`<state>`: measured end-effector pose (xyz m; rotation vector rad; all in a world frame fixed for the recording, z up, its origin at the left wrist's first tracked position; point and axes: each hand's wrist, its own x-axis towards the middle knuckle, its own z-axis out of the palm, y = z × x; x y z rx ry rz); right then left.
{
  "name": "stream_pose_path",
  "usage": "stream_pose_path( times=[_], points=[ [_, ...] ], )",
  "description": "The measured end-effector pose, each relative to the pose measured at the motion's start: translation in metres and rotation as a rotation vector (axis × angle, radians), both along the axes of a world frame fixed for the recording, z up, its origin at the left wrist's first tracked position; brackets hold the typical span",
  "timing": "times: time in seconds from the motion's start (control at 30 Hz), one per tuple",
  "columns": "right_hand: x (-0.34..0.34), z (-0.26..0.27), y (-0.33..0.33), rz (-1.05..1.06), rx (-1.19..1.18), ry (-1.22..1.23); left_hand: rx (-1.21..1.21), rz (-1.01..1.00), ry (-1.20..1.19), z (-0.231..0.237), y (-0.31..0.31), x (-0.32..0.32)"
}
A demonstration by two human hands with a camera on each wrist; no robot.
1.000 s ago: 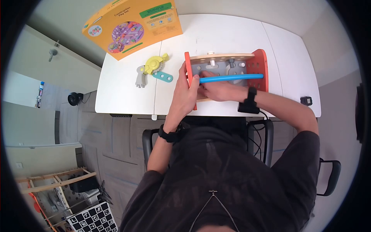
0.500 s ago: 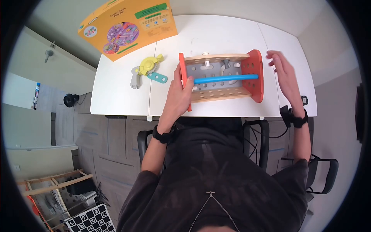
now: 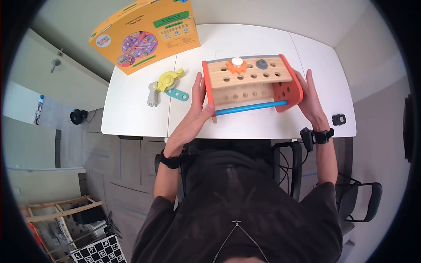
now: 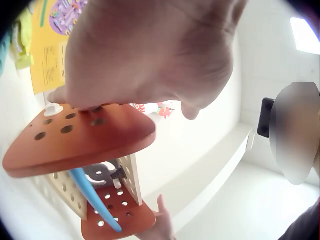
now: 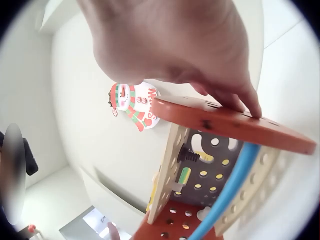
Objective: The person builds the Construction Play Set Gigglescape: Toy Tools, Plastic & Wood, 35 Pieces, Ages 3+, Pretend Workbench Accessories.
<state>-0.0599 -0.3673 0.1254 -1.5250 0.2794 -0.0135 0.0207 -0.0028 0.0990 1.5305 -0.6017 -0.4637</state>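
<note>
A wooden toy toolbox [image 3: 252, 79] with red side panels and a blue handle bar [image 3: 252, 108] is between the two hands in the head view. It is tipped so its holed wooden face shows, with an orange gear [image 3: 236, 66] under a white knob and a grey bolt head [image 3: 262, 64]. My left hand [image 3: 192, 116] grips the left red panel, its thumb at the panel's near edge. Against the outside of the right panel [image 5: 235, 122] presses my right hand [image 3: 312, 98], thumb raised and fingers partly hidden behind the panel.
Left on the white table [image 3: 136, 118] lie a yellow toy saw [image 3: 168, 81], a grey claw-shaped piece [image 3: 152, 93] and a teal holed strip [image 3: 179, 94]. An orange play-set box [image 3: 144, 39] stands behind them. A small black device [image 3: 339, 119] sits near the right edge.
My right hand has left the toolbox's inside, swung out to the right, and come back against the right panel. The toolbox has tipped, turning its holed face into view; the left hand stays on its panel.
</note>
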Motion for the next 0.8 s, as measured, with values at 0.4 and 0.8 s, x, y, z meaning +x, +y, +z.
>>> stream_pose_path(
  times=[0.4,0.8],
  points=[
    [-0.008,-0.024,0.017,0.015,-0.114,-0.188,-0.038,0.136,0.073,-0.023,0.001,-0.013],
    [-0.019,-0.065,0.051,-0.115,-0.090,-0.149,-0.019,0.220,-0.072,-0.080,-0.007,-0.032]
  ],
)
